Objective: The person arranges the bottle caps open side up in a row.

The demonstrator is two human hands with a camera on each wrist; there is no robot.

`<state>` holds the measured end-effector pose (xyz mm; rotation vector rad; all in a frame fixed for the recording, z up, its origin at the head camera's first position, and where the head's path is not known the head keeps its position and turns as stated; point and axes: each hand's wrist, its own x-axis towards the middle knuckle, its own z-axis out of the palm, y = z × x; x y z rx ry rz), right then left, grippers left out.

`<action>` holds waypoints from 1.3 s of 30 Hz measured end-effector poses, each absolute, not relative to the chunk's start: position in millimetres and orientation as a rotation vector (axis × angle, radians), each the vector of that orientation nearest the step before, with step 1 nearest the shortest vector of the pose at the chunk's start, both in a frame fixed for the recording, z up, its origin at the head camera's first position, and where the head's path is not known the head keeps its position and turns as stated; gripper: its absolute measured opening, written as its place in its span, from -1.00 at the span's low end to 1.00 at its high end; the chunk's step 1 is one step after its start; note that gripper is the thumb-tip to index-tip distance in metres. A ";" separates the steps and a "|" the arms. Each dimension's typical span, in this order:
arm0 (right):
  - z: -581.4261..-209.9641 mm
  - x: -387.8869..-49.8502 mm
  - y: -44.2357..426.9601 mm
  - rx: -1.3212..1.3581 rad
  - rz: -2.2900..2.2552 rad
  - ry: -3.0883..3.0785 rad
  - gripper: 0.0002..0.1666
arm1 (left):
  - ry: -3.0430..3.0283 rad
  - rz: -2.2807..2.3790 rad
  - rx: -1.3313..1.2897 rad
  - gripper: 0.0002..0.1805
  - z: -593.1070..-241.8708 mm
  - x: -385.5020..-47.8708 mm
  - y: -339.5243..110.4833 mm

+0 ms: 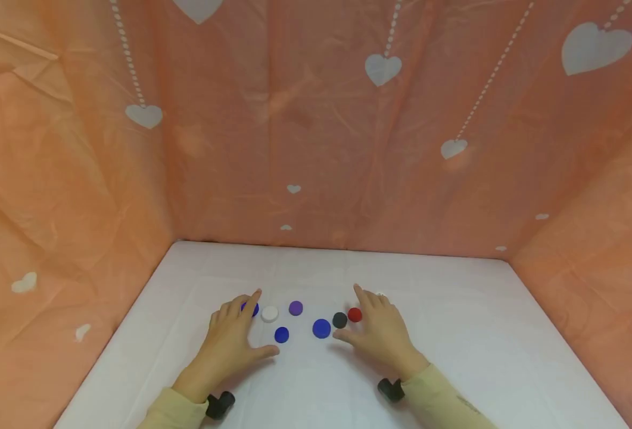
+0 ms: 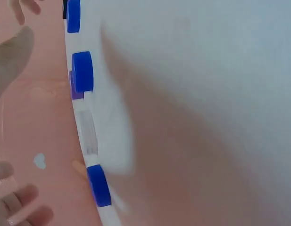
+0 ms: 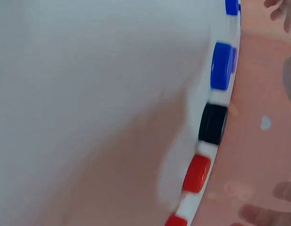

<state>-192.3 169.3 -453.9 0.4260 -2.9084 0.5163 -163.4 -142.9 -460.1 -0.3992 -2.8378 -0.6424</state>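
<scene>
Several round caps that look like bottle caps lie spread between my two hands. My left hand [image 1: 231,335] hovers at their left with fingers spread, its index finger partly covering one blue cap [image 1: 254,309]. Beside that are a white cap [image 1: 270,314], a purple cap [image 1: 296,308] and a second blue cap [image 1: 282,335]. On the right, my right hand [image 1: 382,328] is also spread and holds nothing. Close to its thumb and index finger lie a black cap [image 1: 339,320], a red cap [image 1: 355,314] and a larger blue cap [image 1: 321,328]. Another red piece [image 3: 176,221] is partly cut off in the right wrist view.
The caps lie on a white-covered table [image 1: 316,387]. An orange curtain [image 1: 316,131] with white hearts encloses its back and both sides. Black wrist-worn devices [image 1: 220,406] sit by both sleeves.
</scene>
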 end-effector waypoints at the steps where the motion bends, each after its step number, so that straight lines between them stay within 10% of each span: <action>1: -454.2 -192.1 165.7 0.428 0.557 -2.910 0.27 | -2.834 -0.680 -0.408 0.27 -460.0 -163.6 -142.0; 39: -471.2 -200.0 71.2 0.859 0.627 -2.975 -0.66 | -2.918 -1.383 -0.462 -0.67 -482.9 -181.5 -130.1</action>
